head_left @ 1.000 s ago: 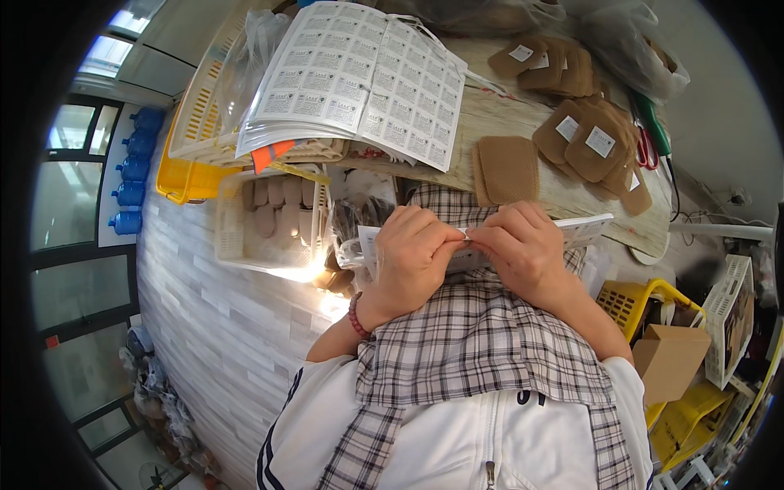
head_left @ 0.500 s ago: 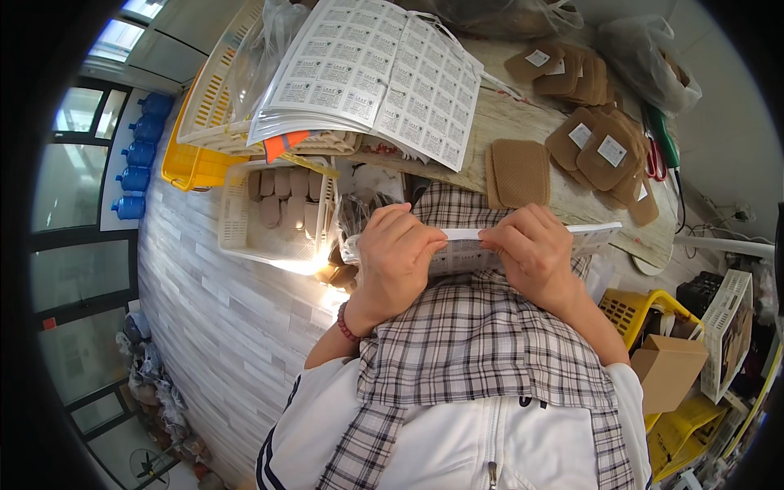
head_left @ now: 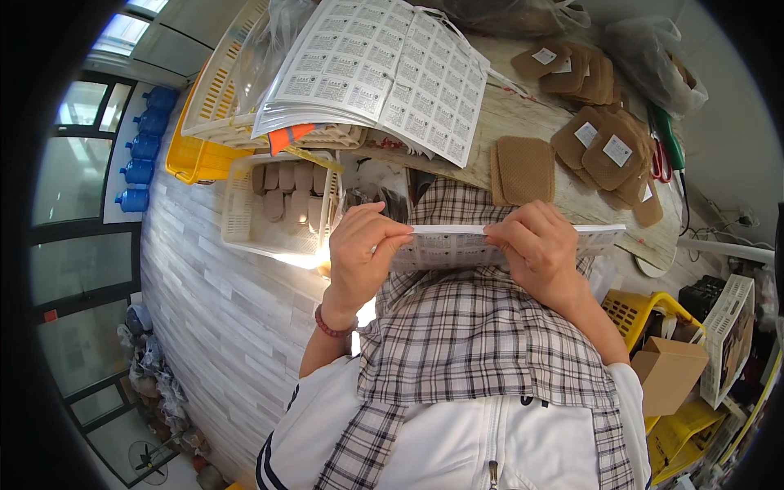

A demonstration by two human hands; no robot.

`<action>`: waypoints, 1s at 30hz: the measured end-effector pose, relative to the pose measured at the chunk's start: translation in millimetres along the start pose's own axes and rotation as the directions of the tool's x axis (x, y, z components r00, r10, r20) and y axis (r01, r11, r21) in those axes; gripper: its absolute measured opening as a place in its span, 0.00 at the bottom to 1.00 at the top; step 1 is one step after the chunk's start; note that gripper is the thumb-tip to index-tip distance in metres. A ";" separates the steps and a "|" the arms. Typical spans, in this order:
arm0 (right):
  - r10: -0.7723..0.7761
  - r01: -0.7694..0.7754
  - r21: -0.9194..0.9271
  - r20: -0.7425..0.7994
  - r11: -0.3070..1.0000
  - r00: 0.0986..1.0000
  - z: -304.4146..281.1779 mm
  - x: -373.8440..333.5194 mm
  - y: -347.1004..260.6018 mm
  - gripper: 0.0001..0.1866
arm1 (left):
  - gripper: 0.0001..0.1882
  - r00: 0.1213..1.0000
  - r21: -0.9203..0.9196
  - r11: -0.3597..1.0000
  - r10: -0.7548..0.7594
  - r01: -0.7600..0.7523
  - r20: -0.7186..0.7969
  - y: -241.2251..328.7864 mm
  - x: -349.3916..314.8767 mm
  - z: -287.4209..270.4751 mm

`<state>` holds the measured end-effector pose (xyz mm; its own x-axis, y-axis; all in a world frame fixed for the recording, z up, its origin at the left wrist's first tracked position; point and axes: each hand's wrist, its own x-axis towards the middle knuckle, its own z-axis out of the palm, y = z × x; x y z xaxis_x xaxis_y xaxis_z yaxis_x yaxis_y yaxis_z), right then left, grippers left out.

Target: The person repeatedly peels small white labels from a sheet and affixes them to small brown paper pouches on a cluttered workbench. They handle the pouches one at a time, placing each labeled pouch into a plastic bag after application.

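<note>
Between my two hands is a printed label sheet (head_left: pixel 453 250), folded, its white edge running level across my lap. My left hand (head_left: pixel 362 251) pinches this edge near its left end, thumb and fingers pressed together. Farther right along the same edge, my right hand (head_left: pixel 539 249) also grips the sheet, its fingers curled. Just beyond the sheet, a small stack of brown textured pads (head_left: pixel 525 171) lies at the table's near edge. To its right, several brown pads bearing white labels (head_left: pixel 611 153) overlap in a fanned pile.
Many more label sheets (head_left: pixel 347 61) lie spread at the table's left, over a cream basket (head_left: pixel 214 110). Below stands a white basket (head_left: pixel 237 204) of brown pieces. Red scissors (head_left: pixel 662 159) and a green-handled corded tool (head_left: pixel 668 139) lie far right. Yellow baskets (head_left: pixel 622 309) and a cardboard box (head_left: pixel 668 371) stand at right.
My left hand has moved left along the folded edge, farther from the right hand, and more of the sheet shows between them. My right hand keeps its grip almost in place.
</note>
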<state>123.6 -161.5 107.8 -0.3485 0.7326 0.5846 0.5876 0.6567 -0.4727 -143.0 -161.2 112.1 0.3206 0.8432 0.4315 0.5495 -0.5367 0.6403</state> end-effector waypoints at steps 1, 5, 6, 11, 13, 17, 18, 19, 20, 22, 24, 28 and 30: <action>-0.001 0.001 -0.001 0.007 1.000 1.000 -0.1 0.0 -0.1 0.11 | 0.06 1.000 -0.012 1.000 -0.009 0.009 0.016 -1.0 0.3 -1.4; -0.001 0.001 0.014 0.010 1.000 1.000 0.6 0.0 0.2 0.10 | 0.06 0.966 -0.194 0.946 -0.253 0.259 0.055 5.5 -1.1 -1.7; 0.004 -0.004 0.013 0.007 1.000 1.000 0.3 0.1 0.3 0.10 | 0.06 0.929 -0.265 0.891 -0.362 0.368 0.071 9.1 -1.6 -1.6; 0.017 -0.017 0.012 0.009 1.000 1.000 -0.2 -1.3 1.5 0.10 | 0.07 0.929 -0.309 0.878 -0.363 0.367 0.071 -5.7 -12.3 -10.8; 0.020 -0.020 0.009 0.016 1.000 1.000 -0.7 0.1 -0.6 0.10 | 0.07 0.905 -0.331 0.843 -0.404 0.425 0.133 -10.0 -17.0 -14.7; 0.015 -0.015 0.028 0.018 0.999 1.000 0.0 -1.5 -0.2 0.10 | 0.07 0.845 -0.369 0.761 -0.470 0.534 0.255 -16.9 -16.1 -18.4; 0.017 -0.017 0.025 0.019 1.000 1.000 -0.3 -1.6 0.1 0.10 | 0.07 0.812 -0.358 0.730 -0.500 0.582 0.301 -15.0 -12.4 -19.7; 0.019 -0.020 0.022 0.020 1.000 1.000 -0.6 -1.9 0.4 0.10 | 0.08 0.910 -0.141 0.903 -0.385 0.406 0.156 -10.4 -7.7 -19.5; 0.022 -0.022 0.018 0.016 1.000 1.000 -0.7 -2.4 0.7 0.10 | 0.09 0.975 0.114 0.971 -0.218 0.211 0.047 -2.6 -1.3 -17.9; 0.029 -0.029 0.014 0.007 0.999 1.000 -0.4 -3.0 1.0 0.10 | 0.12 0.999 0.346 0.938 0.005 -0.017 0.035 15.9 13.0 -16.6; 0.024 -0.025 0.014 0.012 1.000 1.000 -0.6 -1.4 -0.4 0.10 | 0.14 0.992 0.285 0.955 0.050 -0.083 0.119 33.5 22.2 -13.2; 0.021 -0.021 0.036 0.006 0.999 1.000 -1.5 -2.7 -3.5 0.09 | 0.05 0.988 0.072 0.997 0.024 -0.036 0.151 23.9 18.8 8.1; 0.023 -0.023 0.040 0.014 0.999 1.000 -2.6 -2.2 -3.0 0.11 | 0.01 0.988 0.095 0.995 -0.002 -0.013 0.156 25.3 20.4 9.8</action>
<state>124.5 -165.5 109.6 -0.3454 0.7497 0.5645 0.5656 0.6463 -0.5123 -115.0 -157.3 130.9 0.4361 0.8387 0.3260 0.6159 -0.5424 0.5714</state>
